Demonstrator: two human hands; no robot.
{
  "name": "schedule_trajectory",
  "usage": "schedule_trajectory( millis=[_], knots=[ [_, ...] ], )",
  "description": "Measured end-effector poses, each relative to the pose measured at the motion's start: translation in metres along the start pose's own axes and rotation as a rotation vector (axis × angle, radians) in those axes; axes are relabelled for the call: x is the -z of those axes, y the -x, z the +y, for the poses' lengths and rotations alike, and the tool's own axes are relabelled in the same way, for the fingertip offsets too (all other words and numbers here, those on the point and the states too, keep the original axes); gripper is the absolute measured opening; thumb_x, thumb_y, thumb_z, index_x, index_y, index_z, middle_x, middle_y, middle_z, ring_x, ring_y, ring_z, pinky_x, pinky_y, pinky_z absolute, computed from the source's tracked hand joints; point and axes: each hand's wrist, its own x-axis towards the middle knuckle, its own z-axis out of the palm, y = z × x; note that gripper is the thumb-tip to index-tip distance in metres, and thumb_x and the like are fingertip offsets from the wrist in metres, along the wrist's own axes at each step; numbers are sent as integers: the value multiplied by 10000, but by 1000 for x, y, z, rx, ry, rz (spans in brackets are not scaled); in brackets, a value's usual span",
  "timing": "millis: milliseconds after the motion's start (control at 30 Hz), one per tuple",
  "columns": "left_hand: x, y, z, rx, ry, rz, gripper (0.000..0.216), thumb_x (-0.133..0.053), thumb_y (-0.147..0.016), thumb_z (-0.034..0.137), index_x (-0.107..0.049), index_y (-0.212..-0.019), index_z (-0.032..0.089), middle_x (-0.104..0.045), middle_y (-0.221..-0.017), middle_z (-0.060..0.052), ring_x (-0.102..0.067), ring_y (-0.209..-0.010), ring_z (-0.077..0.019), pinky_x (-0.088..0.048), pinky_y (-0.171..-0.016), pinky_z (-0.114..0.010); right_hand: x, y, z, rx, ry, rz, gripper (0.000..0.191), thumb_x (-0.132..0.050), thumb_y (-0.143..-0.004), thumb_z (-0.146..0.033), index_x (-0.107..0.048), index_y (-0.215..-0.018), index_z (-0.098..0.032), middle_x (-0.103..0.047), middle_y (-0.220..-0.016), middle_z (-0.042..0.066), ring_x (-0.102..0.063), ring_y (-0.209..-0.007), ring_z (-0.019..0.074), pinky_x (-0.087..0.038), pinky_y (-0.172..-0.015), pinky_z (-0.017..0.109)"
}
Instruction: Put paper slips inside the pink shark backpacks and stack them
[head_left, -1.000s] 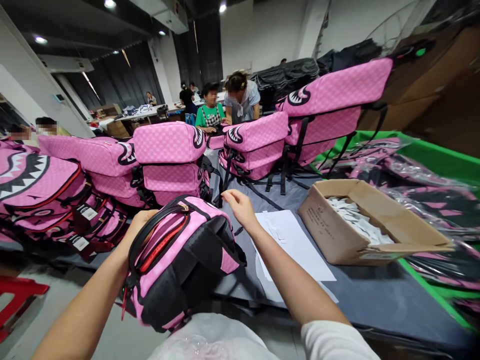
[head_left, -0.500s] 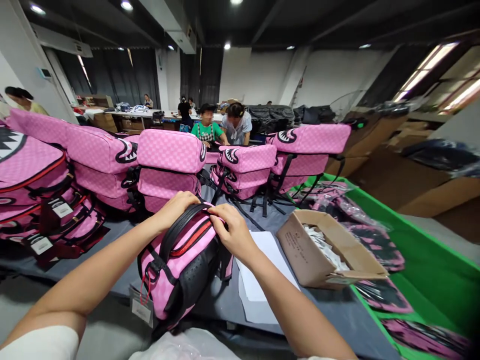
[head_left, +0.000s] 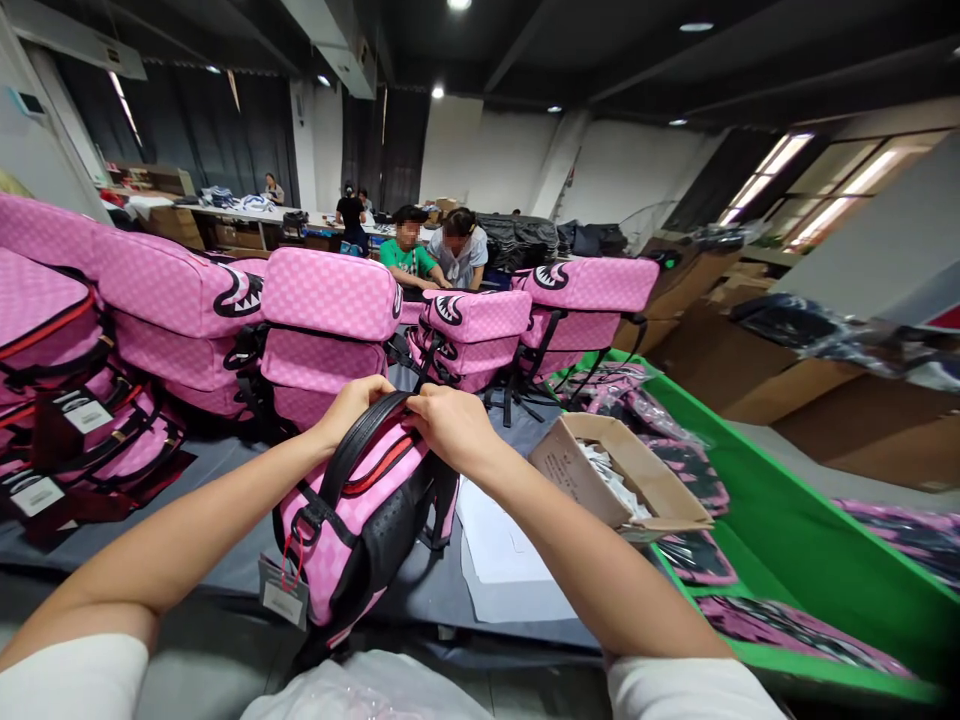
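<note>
Backpack [head_left: 361,515], lower centre: our right hand [head_left: 448,428] pinches its top; left hand [head_left: 352,415] grip, we cannot tell | carton [head_left: 564,468], centre right: white slips [head_left: 613,482] | green bin [head_left: 787,560], lower right: wrapped goods [head_left: 795,632] | pink bags [head_left: 326,288] crowd behind

The right hand [head_left: 450,425], a second ago beside the bag [head_left: 330,570], now pinches its top; the left hand [head_left: 352,410] has moved nearer it; a tag [head_left: 283,600] has appeared.

A white wall [head_left: 484,150], dark curtains [head_left: 214,125] and bright windows [head_left: 844,198] stand beneath a dark ceiling [head_left: 600,45] with lit lamps [head_left: 697,27].
</note>
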Motion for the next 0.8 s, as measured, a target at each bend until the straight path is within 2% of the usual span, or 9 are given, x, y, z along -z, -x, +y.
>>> schedule_trajectory(
  millis=[167,233,300,433,567,667,800],
  knots=[
    [4,5,3,18,63,33,378,-885,-545,343,-657,-774,147,-685,-715,2,-614,-674,-144,-485,-708,-276,-9,-7,-1,14,-43,84,263,-503,-1003,-324,-735,-996,-200,-694,-953,75,-640,-792,167,-336,-611,261],
    [8,9,8,37,90,-7,393,-875,-579,377,-664,-811,140,-699,-750,-16,-629,-689,-146,-491,-707,-269,-15,-5,2,22,-74,139,231,-516,-985,-280,-729,-986,-190,-694,-934,68,-635,-795,162,-338,-620,256],
    [10,13,14,70,113,-62,440,-846,-639,412,-667,-926,132,-700,-756,-22,-622,-650,-133,-474,-642,-242,-20,-1,7,36,-104,165,215,-518,-978,-241,-726,-993,-188,-697,-935,59,-638,-815,159,-345,-633,251],
    [6,19,24,108,122,-134,684,-781,-737,442,-543,-1300,135,-604,-618,52,-450,-452,-68,-301,-455,-178,-19,5,14,45,-86,116,231,-521,-1003,-295,-722,-1068,-201,-701,-988,59,-657,-833,165,-354,-632,256],
    [-3,21,27,111,120,-68,733,-758,-761,450,-497,-1370,134,-487,-542,99,-368,-413,-53,-249,-427,-174,-10,6,16,58,-6,1,242,-529,-1001,-329,-727,-1081,-216,-703,-992,73,-676,-820,187,-373,-618,267],
    [-9,20,24,146,132,28,721,-770,-755,460,-523,-1359,154,-523,-566,82,-429,-434,-66,-316,-442,-178,-8,5,15,74,26,-24,254,-517,-1001,-325,-725,-1088,-208,-707,-1010,97,-689,-854,210,-407,-640,271],
    [-14,20,22,250,279,108,769,-693,-812,572,-459,-1431,181,-689,-738,-13,-657,-625,-166,-525,-605,-264,-8,5,12,71,56,-2,254,-489,-997,-259,-716,-1078,-179,-711,-1016,119,-701,-869,227,-428,-658,280]
  ],
)
